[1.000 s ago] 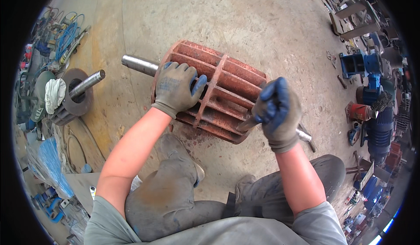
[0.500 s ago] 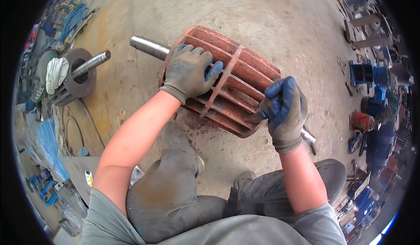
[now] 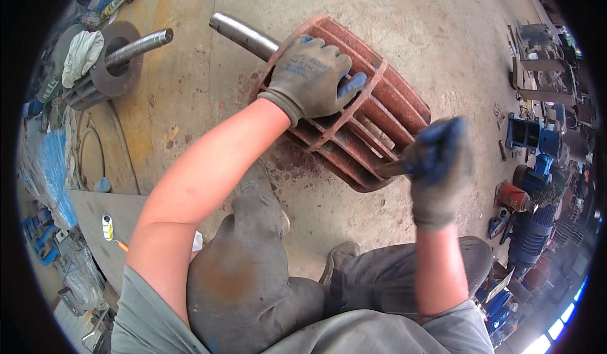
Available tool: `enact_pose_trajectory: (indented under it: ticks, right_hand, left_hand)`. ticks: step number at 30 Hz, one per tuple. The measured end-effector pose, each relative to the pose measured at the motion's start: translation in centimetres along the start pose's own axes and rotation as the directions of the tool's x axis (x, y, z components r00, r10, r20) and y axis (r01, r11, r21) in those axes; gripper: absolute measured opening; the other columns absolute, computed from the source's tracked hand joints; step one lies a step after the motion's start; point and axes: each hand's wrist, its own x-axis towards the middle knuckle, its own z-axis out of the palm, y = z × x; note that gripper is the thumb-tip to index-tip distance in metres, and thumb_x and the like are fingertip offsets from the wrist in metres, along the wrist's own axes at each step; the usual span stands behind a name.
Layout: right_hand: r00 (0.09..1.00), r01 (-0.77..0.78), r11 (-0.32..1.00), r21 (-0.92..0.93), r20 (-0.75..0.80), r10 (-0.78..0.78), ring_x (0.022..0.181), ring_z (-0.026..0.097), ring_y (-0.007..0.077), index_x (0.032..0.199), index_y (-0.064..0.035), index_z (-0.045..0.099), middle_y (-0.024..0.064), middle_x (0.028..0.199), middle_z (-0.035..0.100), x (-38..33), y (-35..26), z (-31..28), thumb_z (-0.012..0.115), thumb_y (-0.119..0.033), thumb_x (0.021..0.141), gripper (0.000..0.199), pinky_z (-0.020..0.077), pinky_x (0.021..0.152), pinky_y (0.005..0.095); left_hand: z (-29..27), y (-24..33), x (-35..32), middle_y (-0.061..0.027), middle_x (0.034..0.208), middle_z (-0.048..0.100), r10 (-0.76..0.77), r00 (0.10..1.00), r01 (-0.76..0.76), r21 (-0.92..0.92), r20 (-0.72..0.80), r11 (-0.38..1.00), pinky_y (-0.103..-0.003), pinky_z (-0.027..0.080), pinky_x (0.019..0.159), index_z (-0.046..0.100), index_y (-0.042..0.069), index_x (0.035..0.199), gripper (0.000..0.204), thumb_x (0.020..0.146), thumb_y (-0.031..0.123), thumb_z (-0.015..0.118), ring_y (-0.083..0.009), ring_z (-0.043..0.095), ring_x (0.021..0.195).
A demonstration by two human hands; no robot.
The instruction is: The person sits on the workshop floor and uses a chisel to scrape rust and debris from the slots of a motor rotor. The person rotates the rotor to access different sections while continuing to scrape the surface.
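A rust-red ribbed metal drum [image 3: 373,129] lies on the floor before me, tilted in the view. Its bare steel shaft [image 3: 243,35] sticks out at the upper left. My left hand [image 3: 314,79], in a grey glove with blue coating, is on top of the drum, its fingers hooked over the ribs and its thumb apart. At the drum's right end my right hand [image 3: 441,170], gloved alike and smeared by motion, is closed around a flat-ended hand tool [image 3: 393,169]. The tool's brownish tip meets the end of the ribs; its grip is hidden in the fist.
To the left stands a dark drum [image 3: 123,79] with a steel shaft and a white cloth [image 3: 82,57] over it. A paint roller [image 3: 109,229] lies on a grey sheet at lower left. Along the right are motors [image 3: 534,237], a red machine part [image 3: 511,196] and blue housings [image 3: 523,131].
The whole view has shifted, so the drum appears farther right and slightly higher. My right hand and its tool have moved with it and blurred. The left hand keeps its place on the drum.
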Motion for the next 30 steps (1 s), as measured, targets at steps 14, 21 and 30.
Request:
enact_pose_trajectory:
  ticks: [14,21,30]
  right_hand:
    - [0.967,0.13,0.991,-0.039,0.227,-0.118,0.06,0.054,0.0143,0.101,-0.0025,0.067,0.0096,0.079,0.063,0.5,2.8,2.8,0.049,-0.046,0.118,0.05,0.0475,0.058,0.0304]
    - [0.956,0.149,0.989,0.008,0.256,-0.146,0.057,0.05,0.0158,0.1,-0.0051,0.064,0.0082,0.078,0.063,0.2,2.9,2.0,0.046,-0.046,0.121,0.05,0.0466,0.056,0.0296]
    - [0.967,0.2,0.958,-0.203,0.196,-0.16,0.06,0.057,0.0101,0.089,-0.0007,0.07,0.0086,0.08,0.067,-0.1,4.0,2.5,0.046,-0.06,0.116,0.069,0.0426,0.056,0.0259]
  left_hand:
    - [0.3,-0.2,0.9,-0.0123,0.085,0.074,0.03,0.999,-0.03,0.034,-0.015,0.999,-0.049,0.052,0.091,0.072,0.011,0.084,0.038,0.104,0.044,0.071,-0.0346,0.07,0.086]
    - [0.2,-0.1,0.8,-0.0127,0.085,0.073,0.059,0.998,-0.059,0.013,-0.032,0.998,-0.049,0.052,0.091,0.07,0.013,0.082,0.036,0.103,0.042,0.071,-0.0347,0.069,0.085]
    - [-0.2,0.1,0.4,-0.0112,0.085,0.072,0.035,0.999,-0.034,0.029,-0.026,0.999,-0.049,0.052,0.091,0.071,0.013,0.081,0.034,0.1,0.041,0.074,-0.0346,0.069,0.085]
